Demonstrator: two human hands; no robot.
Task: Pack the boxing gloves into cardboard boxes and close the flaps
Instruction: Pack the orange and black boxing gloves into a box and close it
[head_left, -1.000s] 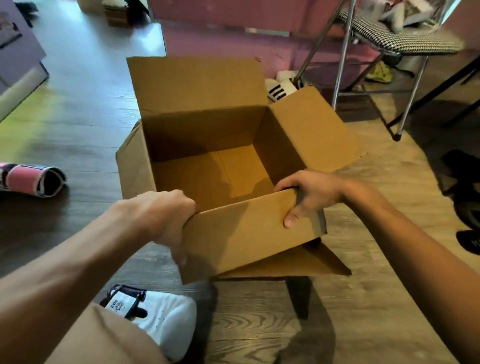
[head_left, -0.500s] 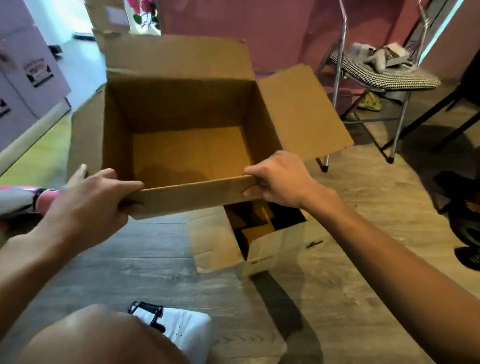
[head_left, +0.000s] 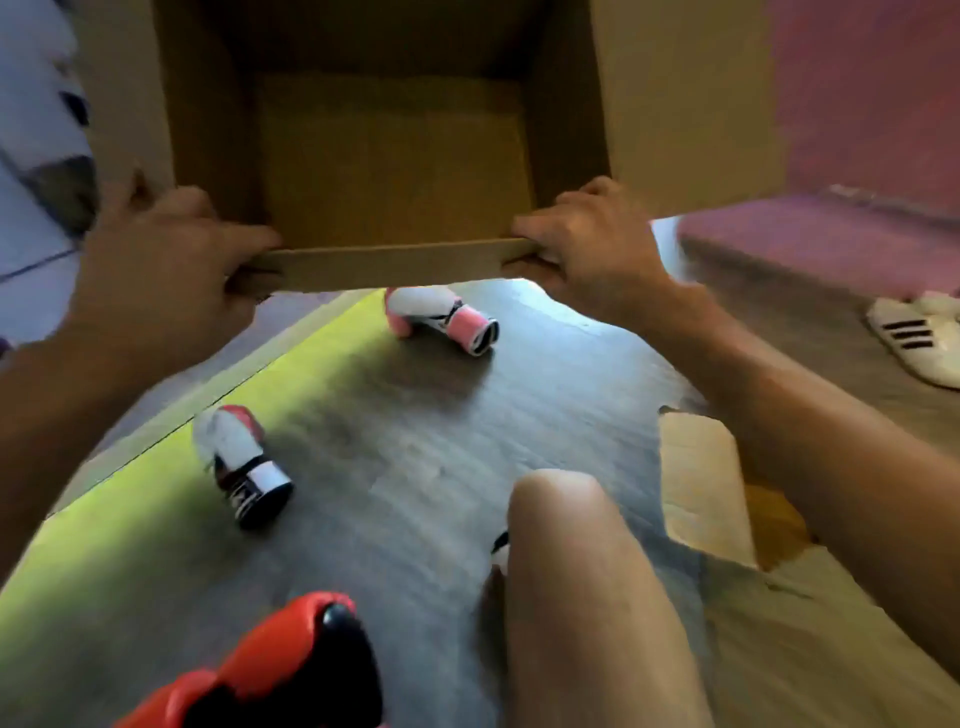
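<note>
An open, empty cardboard box (head_left: 395, 156) is held up off the floor, its opening facing me. My left hand (head_left: 166, 265) grips the near flap at its left end and my right hand (head_left: 587, 244) grips the same flap at its right end. Below the box, a white and pink boxing glove (head_left: 441, 317) lies on the wooden floor. A second white and pink glove (head_left: 239, 462) lies nearer, to the left. A red and black glove (head_left: 291, 665) sits at the bottom edge. The picture is blurred.
My bare knee (head_left: 582, 571) rises at bottom centre. Another cardboard box (head_left: 701, 488) lies behind my right forearm. White striped shoes (head_left: 919, 338) rest at the right by a pink step (head_left: 831, 244). A yellow-green strip of floor (head_left: 156, 493) runs along the left.
The box has been lifted higher and swung to the left with both hands still on its near flap. The view has turned, and the gloves on the floor have come into sight.
</note>
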